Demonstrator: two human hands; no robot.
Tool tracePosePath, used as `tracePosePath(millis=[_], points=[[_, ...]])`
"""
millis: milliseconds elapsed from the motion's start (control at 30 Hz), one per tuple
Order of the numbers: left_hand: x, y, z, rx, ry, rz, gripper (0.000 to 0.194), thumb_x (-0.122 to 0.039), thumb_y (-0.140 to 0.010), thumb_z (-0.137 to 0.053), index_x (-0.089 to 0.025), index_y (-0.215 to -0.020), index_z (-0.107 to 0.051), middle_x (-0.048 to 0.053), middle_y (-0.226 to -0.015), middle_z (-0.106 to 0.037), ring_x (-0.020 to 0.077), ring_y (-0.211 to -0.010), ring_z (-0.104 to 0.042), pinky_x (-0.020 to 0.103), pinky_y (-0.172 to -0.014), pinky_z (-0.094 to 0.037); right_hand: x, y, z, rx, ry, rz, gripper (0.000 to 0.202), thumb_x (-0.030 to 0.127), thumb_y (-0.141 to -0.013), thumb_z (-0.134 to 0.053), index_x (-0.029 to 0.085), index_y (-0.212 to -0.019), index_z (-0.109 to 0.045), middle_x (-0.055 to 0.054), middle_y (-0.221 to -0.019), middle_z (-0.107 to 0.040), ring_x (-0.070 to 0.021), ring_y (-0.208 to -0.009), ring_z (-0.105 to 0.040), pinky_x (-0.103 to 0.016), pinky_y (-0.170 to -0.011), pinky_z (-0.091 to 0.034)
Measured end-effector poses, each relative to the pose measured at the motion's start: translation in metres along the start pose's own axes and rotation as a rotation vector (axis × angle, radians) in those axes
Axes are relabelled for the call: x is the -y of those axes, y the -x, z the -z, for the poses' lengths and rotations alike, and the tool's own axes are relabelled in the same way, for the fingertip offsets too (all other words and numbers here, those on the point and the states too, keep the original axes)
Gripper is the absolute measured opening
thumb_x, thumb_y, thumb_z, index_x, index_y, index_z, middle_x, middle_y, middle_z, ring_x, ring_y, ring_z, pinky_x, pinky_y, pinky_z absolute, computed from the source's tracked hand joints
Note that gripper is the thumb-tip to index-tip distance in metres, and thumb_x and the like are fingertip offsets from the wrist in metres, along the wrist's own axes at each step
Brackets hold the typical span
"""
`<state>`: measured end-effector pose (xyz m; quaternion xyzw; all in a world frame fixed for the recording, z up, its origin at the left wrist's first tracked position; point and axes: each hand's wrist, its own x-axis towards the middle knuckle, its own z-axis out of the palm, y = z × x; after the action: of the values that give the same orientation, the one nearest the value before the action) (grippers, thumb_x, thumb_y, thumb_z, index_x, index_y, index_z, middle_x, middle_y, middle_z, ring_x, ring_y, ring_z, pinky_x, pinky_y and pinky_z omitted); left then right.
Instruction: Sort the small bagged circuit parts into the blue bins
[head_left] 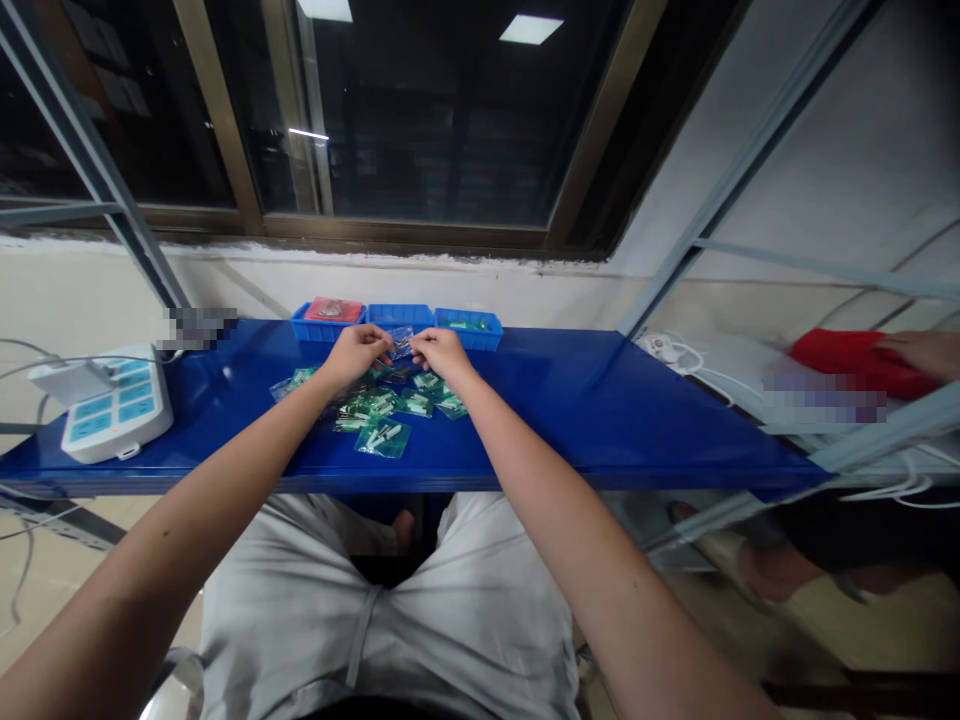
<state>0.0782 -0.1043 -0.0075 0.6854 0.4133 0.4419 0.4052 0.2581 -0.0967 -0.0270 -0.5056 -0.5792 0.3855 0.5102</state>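
Note:
Between my two hands, just in front of the blue bins, is a small clear plastic bag [402, 341] with tiny parts inside, too small to name. My left hand [360, 352] pinches its left side, and the fingers of my right hand [441, 354] are closed on its right side. Below the hands, a loose heap of small green-tinted plastic bags [365, 408] holding whitish pieces lies on the blue table [555, 420]. One such bag [383, 437] rests nearest to me at the front of the heap.
Three blue bins line the back edge: the left bin [300, 328] holds a red packet [334, 309], the right bin [491, 335] greenish bags. A white power strip [120, 410] with cables sits at the left. Metal posts rise at both sides. Another person's red sleeve [847, 358] shows at far right.

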Motion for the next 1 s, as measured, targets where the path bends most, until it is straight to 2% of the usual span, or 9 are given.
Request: tracePosePath(millis=[200,400,533,700,867,933,1000], points=[[0.0,-0.001,0.002,-0.039,0.004,-0.023,0.019,-0.033,-0.078,-0.07,-0.015,-0.079,-0.065,0.007,-0.074,-0.071,0.0141,-0.056,-0.063,0.025,-0.051,-0.049,0.004,0.004,0.0,0.021,-0.014,0.006,0.013,0.015,-0.081,-0.061,0.017,-0.068,-0.062,0.0,-0.062,-0.062,-0.0112,-0.052,-0.059,-0.019,-0.041,-0.039],[0.001,-0.003,0.003,-0.064,-0.036,-0.047,0.012,-0.026,-0.076,-0.066,-0.014,-0.078,-0.066,0.002,-0.067,-0.067,0.0119,-0.054,-0.06,0.023,-0.053,-0.048,0.006,0.007,0.001,-0.038,0.022,0.018,0.01,0.02,-0.08,-0.064,0.016,-0.07,-0.064,0.006,-0.045,-0.05,-0.008,-0.041,-0.045,-0.019,-0.043,-0.034],[0.001,-0.002,0.004,-0.074,-0.023,-0.026,0.012,-0.026,-0.078,-0.066,-0.014,-0.079,-0.065,0.001,-0.062,-0.066,0.0123,-0.054,-0.061,0.022,-0.054,-0.048,0.011,0.011,0.0,-0.045,-0.014,-0.001,0.011,0.019,-0.08,-0.065,0.016,-0.069,-0.064,0.007,-0.044,-0.049,-0.0072,-0.039,-0.042,-0.019,-0.043,-0.033],[-0.004,0.003,0.003,-0.016,0.034,0.01,0.017,-0.031,-0.081,-0.065,-0.015,-0.087,-0.06,0.005,-0.071,-0.071,0.0142,-0.05,-0.064,0.023,-0.046,-0.046,0.016,0.014,0.0,0.025,-0.103,-0.07,0.012,0.015,-0.083,-0.062,0.015,-0.071,-0.063,0.002,-0.054,-0.06,-0.0095,-0.042,-0.054,-0.02,-0.038,-0.034],[-0.011,0.006,0.001,-0.001,0.035,0.005,0.017,-0.029,-0.082,-0.064,-0.014,-0.09,-0.063,0.011,-0.094,-0.074,0.0157,-0.062,-0.069,0.024,-0.05,-0.052,0.018,0.014,0.001,0.055,-0.285,-0.151,0.013,0.015,-0.088,-0.057,0.013,-0.079,-0.065,-0.003,-0.061,-0.066,-0.0115,-0.049,-0.062,-0.019,-0.04,-0.04],[-0.011,0.006,0.0,0.01,0.048,0.006,0.017,-0.028,-0.083,-0.063,-0.013,-0.09,-0.066,0.013,-0.094,-0.073,0.0174,-0.066,-0.07,0.026,-0.052,-0.054,0.018,0.014,0.001,0.058,-0.329,-0.145,0.013,0.015,-0.088,-0.058,0.013,-0.078,-0.065,-0.003,-0.063,-0.066,-0.0115,-0.053,-0.063,-0.019,-0.042,-0.042],[-0.009,0.005,0.0,0.02,0.046,0.003,0.016,-0.026,-0.083,-0.062,-0.011,-0.086,-0.068,0.013,-0.083,-0.072,0.0195,-0.067,-0.071,0.028,-0.054,-0.055,0.017,0.013,0.001,0.046,-0.318,-0.109,0.007,0.012,-0.084,-0.062,0.013,-0.077,-0.064,-0.002,-0.063,-0.065,-0.0121,-0.055,-0.063,-0.019,-0.043,-0.043]])
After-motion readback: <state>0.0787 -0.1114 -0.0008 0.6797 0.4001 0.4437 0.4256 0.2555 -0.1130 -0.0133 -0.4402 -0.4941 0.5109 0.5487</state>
